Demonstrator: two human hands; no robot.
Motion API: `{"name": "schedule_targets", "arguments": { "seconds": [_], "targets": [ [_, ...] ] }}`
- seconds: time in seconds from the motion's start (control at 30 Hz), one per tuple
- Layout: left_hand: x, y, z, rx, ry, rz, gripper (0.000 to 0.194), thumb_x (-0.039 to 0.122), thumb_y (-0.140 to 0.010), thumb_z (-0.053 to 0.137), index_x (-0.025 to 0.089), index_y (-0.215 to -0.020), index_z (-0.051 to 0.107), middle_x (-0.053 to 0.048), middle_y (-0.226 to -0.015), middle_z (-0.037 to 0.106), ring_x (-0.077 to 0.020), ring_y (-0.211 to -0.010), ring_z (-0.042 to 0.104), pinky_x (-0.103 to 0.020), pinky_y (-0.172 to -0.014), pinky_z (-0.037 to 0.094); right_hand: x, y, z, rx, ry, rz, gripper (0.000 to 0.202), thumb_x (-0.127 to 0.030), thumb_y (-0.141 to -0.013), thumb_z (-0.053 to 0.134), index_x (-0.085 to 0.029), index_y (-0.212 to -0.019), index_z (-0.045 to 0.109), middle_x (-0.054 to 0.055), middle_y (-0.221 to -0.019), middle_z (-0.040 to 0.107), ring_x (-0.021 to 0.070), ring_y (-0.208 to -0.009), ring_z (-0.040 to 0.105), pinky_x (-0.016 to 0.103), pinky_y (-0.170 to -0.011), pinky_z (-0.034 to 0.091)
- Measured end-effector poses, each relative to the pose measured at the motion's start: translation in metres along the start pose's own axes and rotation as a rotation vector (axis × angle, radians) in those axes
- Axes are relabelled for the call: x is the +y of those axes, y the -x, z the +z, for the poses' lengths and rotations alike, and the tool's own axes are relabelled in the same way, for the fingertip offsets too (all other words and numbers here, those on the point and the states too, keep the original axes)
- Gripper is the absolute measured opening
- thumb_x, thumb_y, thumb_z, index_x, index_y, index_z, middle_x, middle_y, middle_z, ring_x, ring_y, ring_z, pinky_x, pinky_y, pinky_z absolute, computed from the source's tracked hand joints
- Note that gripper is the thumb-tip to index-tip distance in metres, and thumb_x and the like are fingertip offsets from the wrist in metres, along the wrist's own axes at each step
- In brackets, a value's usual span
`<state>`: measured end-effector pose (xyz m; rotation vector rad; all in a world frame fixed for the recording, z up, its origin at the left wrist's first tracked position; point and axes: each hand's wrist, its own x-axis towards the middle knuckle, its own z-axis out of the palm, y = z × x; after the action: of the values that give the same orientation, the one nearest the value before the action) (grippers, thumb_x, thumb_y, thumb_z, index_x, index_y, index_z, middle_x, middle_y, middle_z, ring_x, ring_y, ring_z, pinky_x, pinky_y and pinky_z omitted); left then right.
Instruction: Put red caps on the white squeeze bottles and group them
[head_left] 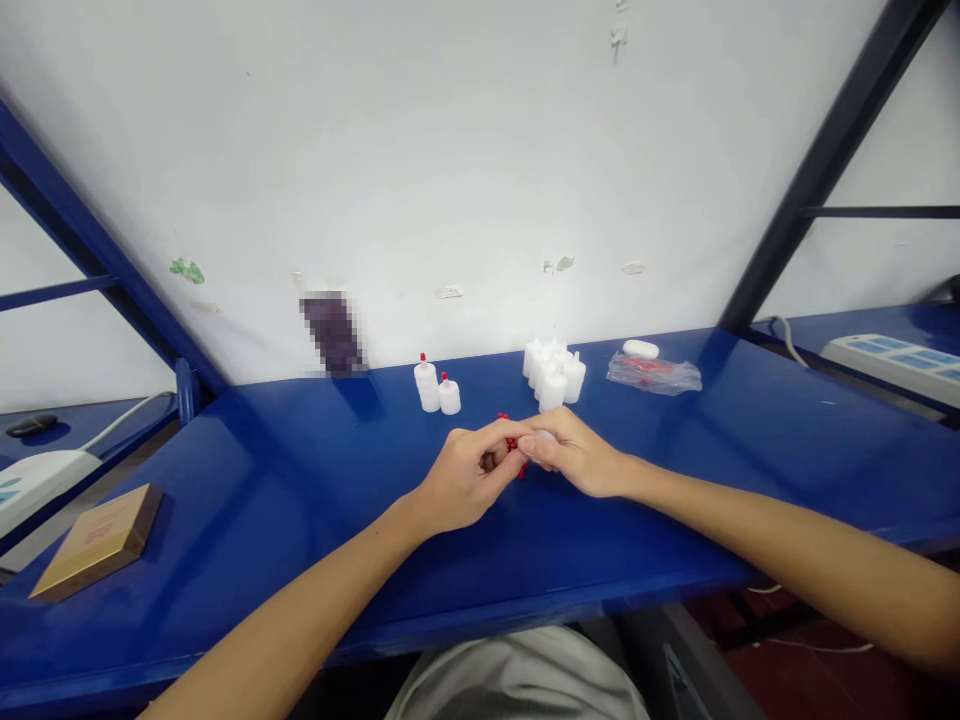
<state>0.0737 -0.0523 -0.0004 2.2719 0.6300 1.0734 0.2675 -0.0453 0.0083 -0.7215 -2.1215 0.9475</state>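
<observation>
My right hand (574, 455) is closed around a white bottle (545, 440), mostly covered by the fingers. My left hand (469, 475) meets it at the bottle's left end, thumb and forefinger pinched together; what they hold is hidden. Small red caps (512, 443) lie on the blue table behind and between the hands. Beyond them stands a cluster of white bottles (553, 388) without red caps. Two white bottles with red tips (427, 388) stand farther left, side by side.
A clear plastic bag with red pieces (654, 374) and a white oval object (640, 349) lie at the back right of the blue table (315, 470). A gold box (101, 540) lies far left. Power strips (892, 362) flank the table, with metal posts at both sides.
</observation>
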Motion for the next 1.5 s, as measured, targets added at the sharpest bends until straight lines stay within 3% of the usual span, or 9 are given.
{"name": "schedule_targets", "arguments": {
  "seconds": [0.13,0.27,0.4,0.53,0.67,0.8,0.9,1.07,1.5],
  "targets": [
    [0.003,-0.003,-0.003,0.041,0.036,-0.059,0.019,0.026,-0.096,0.051,0.016,-0.108,0.062,0.009,-0.052,0.039,-0.0045,-0.045,0.034,-0.016,-0.048,0.031,0.004,-0.002,0.002,0.047,-0.031,0.021,0.052,-0.057,-0.096,0.042,-0.015,-0.068,0.055,-0.002,-0.058,0.046,0.0104,-0.053,0.042,0.025,-0.052,0.032],
    [-0.002,-0.016,-0.028,0.232,0.041,-0.181,0.024,0.037,-0.096,0.05,0.017,-0.105,0.058,0.008,-0.051,0.044,-0.007,-0.045,0.039,-0.018,-0.046,0.031,0.009,-0.004,0.003,0.118,-0.044,0.053,0.05,-0.056,-0.097,0.043,-0.017,-0.065,0.048,-0.003,-0.057,0.047,0.0108,-0.053,0.045,0.025,-0.054,0.034],
    [-0.024,-0.03,-0.065,0.319,-0.266,-0.306,0.025,0.038,-0.092,0.052,0.018,-0.103,0.063,0.006,-0.052,0.05,-0.0105,-0.049,0.046,-0.021,-0.052,0.035,0.009,-0.005,0.003,0.139,-0.053,0.053,0.046,-0.053,-0.097,0.046,-0.017,-0.07,0.055,-0.002,-0.063,0.053,0.0106,-0.056,0.047,0.024,-0.057,0.038],
    [-0.043,-0.032,-0.081,0.296,-0.582,-0.336,0.027,0.037,-0.094,0.048,0.022,-0.107,0.066,0.003,-0.061,0.06,-0.014,-0.056,0.053,-0.024,-0.057,0.036,0.006,-0.006,0.006,0.189,-0.064,0.081,0.04,-0.053,-0.087,0.062,-0.016,-0.07,0.06,0.0,-0.065,0.058,0.012,-0.059,0.049,0.025,-0.058,0.04],
    [-0.047,-0.031,-0.08,0.266,-0.712,-0.363,0.029,0.038,-0.095,0.045,0.024,-0.112,0.065,0.001,-0.068,0.066,-0.0163,-0.06,0.057,-0.026,-0.06,0.036,0.004,-0.005,0.01,0.262,-0.041,0.101,0.042,-0.047,-0.07,0.08,-0.018,-0.062,0.051,-0.002,-0.061,0.056,0.0106,-0.056,0.046,0.024,-0.053,0.036],
    [-0.047,-0.03,-0.078,0.179,-0.781,-0.385,0.03,0.038,-0.097,0.043,0.024,-0.114,0.064,0.0,-0.071,0.069,-0.0192,-0.065,0.062,-0.027,-0.062,0.036,0.004,-0.004,0.011,0.321,0.013,0.098,0.042,-0.044,-0.067,0.081,-0.019,-0.062,0.048,-0.004,-0.058,0.05,0.0089,-0.052,0.038,0.023,-0.049,0.031],
    [-0.047,-0.031,-0.077,0.168,-0.815,-0.377,0.032,0.039,-0.098,0.042,0.024,-0.115,0.064,-0.001,-0.073,0.07,-0.02,-0.067,0.063,-0.028,-0.063,0.037,0.006,-0.002,0.009,0.318,0.023,0.067,0.038,-0.044,-0.072,0.076,-0.018,-0.065,0.05,-0.003,-0.057,0.048,0.0097,-0.052,0.038,0.024,-0.049,0.029],
    [-0.048,-0.034,-0.076,0.175,-0.806,-0.377,0.034,0.04,-0.099,0.04,0.022,-0.113,0.065,-0.002,-0.075,0.071,-0.0192,-0.067,0.064,-0.027,-0.063,0.038,0.01,0.001,0.004,0.206,-0.127,0.005,0.034,-0.048,-0.087,0.051,-0.017,-0.074,0.054,-0.001,-0.062,0.05,0.0131,-0.055,0.046,0.027,-0.053,0.035],
    [-0.051,-0.031,-0.067,0.131,-0.952,-0.402,0.037,0.041,-0.099,0.043,0.025,-0.13,0.054,-0.004,-0.082,0.073,-0.0231,-0.075,0.068,-0.027,-0.063,0.04,0.008,0.0,0.004,0.169,-0.073,0.047,0.035,-0.045,-0.093,0.046,-0.017,-0.073,0.054,0.0,-0.065,0.052,0.0127,-0.057,0.048,0.026,-0.055,0.037]
  ]
}}
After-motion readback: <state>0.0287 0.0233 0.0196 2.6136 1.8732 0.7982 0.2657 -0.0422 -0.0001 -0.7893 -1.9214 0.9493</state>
